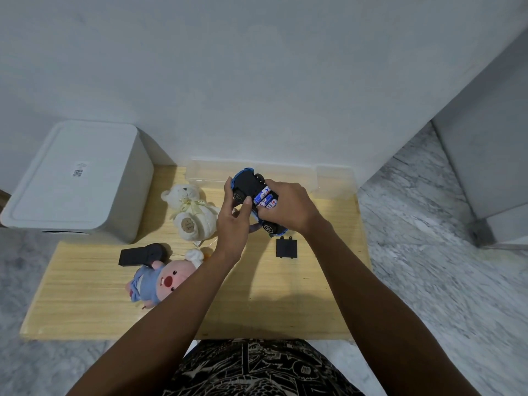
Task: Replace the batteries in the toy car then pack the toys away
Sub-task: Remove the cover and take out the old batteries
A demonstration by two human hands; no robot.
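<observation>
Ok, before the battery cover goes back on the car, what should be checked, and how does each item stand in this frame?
1. Toy car held belly-up: ok, left hand grips it.
2. Batteries in the compartment: ok, three show; right hand holds the car there, fingers at them.
3. Batteries fully seated, polarity right: cannot tell.
4. Battery cover within reach: ok, lying on the table beside the car.
5. A hand free for the cover: not ok, both busy.
6. Clear container ready for packing: ok, open, nothing showing inside.
</observation>
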